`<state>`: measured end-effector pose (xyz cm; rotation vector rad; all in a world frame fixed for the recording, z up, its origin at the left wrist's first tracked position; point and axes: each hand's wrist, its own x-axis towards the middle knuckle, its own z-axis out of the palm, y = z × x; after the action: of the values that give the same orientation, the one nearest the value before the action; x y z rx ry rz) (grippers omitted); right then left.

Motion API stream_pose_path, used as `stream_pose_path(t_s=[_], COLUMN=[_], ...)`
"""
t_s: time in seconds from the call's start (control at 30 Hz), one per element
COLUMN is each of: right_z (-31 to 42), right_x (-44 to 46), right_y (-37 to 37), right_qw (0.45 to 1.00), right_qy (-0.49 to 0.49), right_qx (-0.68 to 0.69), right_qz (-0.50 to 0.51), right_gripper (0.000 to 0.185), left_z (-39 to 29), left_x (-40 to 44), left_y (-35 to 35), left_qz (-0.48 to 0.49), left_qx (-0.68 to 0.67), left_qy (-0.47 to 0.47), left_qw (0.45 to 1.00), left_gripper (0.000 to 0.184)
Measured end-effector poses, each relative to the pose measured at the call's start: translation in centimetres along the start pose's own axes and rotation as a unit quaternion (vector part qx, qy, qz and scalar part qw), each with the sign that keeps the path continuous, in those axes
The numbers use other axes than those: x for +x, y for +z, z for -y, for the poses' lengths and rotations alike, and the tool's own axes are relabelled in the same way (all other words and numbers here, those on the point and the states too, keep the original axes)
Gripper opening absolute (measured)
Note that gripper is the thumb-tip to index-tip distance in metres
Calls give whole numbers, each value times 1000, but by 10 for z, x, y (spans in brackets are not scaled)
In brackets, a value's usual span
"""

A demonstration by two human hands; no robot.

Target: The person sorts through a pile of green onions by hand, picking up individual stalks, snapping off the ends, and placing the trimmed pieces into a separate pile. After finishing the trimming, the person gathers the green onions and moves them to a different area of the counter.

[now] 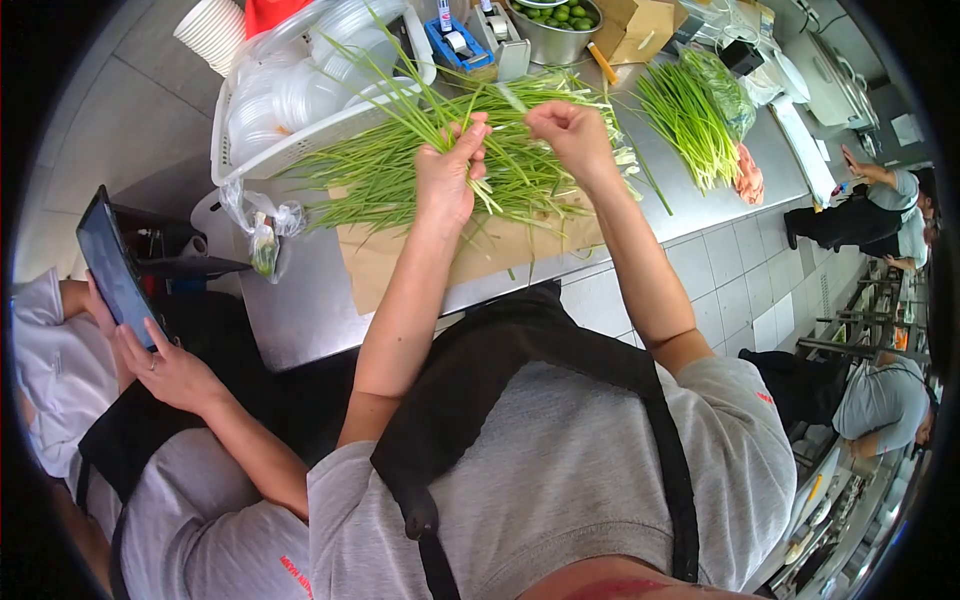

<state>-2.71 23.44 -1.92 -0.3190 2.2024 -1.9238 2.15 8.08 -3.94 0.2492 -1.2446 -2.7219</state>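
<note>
My left hand [452,170] is closed around a small bunch of chives [418,118], with the long green tips pointing up and left and the pale ends showing below the fingers. To its right, my right hand [572,138] is pinched shut at the edge of a thin whitish strip [512,97]; what exactly the fingers grip is hard to make out. Beneath both hands spreads a loose pile of chives [370,190], their pale ends mostly to the right. Brown paper [400,262] lies under the pile on the steel table [290,310].
A white basket [285,150] of clear plastic lids stands at the left back. Behind the pile are a blue tape dispenser [457,45], a bowl of green limes [555,38] and an orange-handled tool [603,63]. More chives [690,125] lie right. A person with a tablet [120,270] is close left.
</note>
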Motion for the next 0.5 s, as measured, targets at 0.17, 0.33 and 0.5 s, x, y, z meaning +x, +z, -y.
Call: stream_pose_path(t_s=[0.17, 0.33, 0.5], right_z=[1, 13, 0], right_x=[-7, -18, -12], right_y=[-8, 14, 13], right_qw=[885, 979, 996], right_qy=[-155, -68, -17], right_qx=[-433, -188, -74], right_qz=[-77, 32, 49], right_gripper=[15, 13, 8], left_z=[-5, -3, -3], left_x=[1, -1, -2], left_y=[-5, 1, -1], left_qz=[11, 6, -18], left_qx=[1, 23, 17], left_qy=[-5, 7, 6], left_qw=[1000, 1000, 1000], left_gripper=[20, 21, 21])
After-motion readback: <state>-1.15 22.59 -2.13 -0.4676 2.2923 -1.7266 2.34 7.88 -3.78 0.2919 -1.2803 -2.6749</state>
